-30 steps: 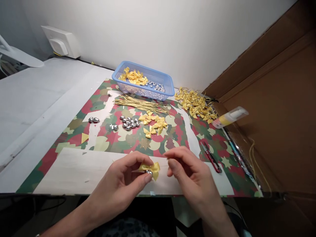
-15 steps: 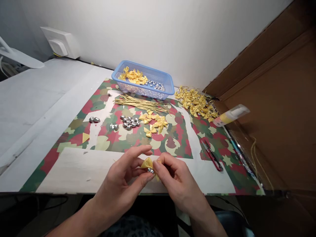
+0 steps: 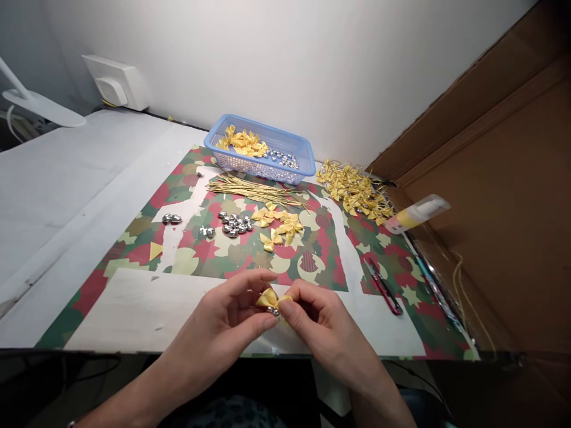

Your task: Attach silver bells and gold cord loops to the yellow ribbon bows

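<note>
Near the table's front edge, both hands meet at a yellow ribbon bow [image 3: 267,298] with a silver bell [image 3: 273,311] just beneath it. My left hand [image 3: 232,315] curls round the bow and bell from the left, its thumb by the bell and its forefinger raised above. The thumb and forefinger of my right hand [image 3: 314,318] pinch the bow's right side. Farther up the table lie several loose yellow bows [image 3: 281,226], a cluster of silver bells [image 3: 234,224] and a bundle of thin gold cords [image 3: 254,191].
A blue basket [image 3: 259,169] of bows and bells stands by the wall. To its right are a heap of corded bows [image 3: 357,190], a clear pump bottle [image 3: 417,213] and red-handled thread snips [image 3: 383,288]. A cardboard panel [image 3: 491,178] borders the right side.
The bow and bell have shifted slightly within my fingers, and my left forefinger has lowered a little over them. The whole view has tilted slightly.
</note>
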`<action>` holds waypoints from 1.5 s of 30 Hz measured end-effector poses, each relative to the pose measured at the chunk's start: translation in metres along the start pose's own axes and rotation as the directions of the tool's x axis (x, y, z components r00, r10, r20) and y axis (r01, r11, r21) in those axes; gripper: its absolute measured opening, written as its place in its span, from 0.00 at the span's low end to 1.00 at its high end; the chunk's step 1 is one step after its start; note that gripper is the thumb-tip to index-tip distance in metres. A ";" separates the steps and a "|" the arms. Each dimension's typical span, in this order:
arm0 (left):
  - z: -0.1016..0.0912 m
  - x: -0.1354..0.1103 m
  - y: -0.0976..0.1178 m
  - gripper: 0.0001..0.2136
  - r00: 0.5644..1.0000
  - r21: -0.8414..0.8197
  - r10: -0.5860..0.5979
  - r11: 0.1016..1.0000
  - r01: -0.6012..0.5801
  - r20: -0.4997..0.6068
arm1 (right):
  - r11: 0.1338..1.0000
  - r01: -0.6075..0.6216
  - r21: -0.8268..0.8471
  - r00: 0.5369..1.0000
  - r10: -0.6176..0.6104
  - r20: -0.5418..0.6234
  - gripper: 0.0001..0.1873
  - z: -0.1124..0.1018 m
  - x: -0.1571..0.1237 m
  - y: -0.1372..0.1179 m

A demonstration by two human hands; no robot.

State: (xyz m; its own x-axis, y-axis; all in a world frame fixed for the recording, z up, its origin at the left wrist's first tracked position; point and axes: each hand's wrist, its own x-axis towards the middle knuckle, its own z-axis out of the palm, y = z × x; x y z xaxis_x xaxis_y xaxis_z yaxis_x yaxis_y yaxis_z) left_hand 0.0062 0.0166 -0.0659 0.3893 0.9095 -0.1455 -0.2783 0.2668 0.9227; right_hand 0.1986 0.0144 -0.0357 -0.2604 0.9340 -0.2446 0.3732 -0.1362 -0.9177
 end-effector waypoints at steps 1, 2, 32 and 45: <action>0.000 0.000 0.000 0.17 1.000 -0.005 0.003 1.000 -0.003 -0.004 | 1.000 0.001 0.005 1.000 -0.001 0.003 0.20 0.000 0.000 0.000; 0.000 0.000 0.001 0.17 1.000 -0.007 0.001 1.000 -0.001 -0.005 | 1.000 0.002 0.004 1.000 -0.002 -0.001 0.20 -0.001 0.000 -0.001; 0.000 0.000 0.007 0.08 0.999 -0.001 0.030 1.000 -0.030 0.032 | 0.985 0.163 0.055 0.980 -0.156 -0.126 0.16 -0.003 -0.002 -0.002; -0.004 -0.009 0.007 0.09 0.991 -0.197 0.058 0.980 -0.033 0.122 | 0.544 0.083 0.835 0.959 0.183 -0.215 0.13 0.006 0.022 0.012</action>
State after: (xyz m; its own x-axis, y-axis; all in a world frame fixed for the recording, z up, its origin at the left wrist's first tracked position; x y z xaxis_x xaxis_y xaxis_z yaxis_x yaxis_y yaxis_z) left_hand -0.0027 0.0119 -0.0596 0.4765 0.8779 -0.0468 -0.4590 0.2939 0.8384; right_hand 0.1918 0.0311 -0.0539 0.0099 0.9419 -0.3357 -0.5623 -0.2723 -0.7808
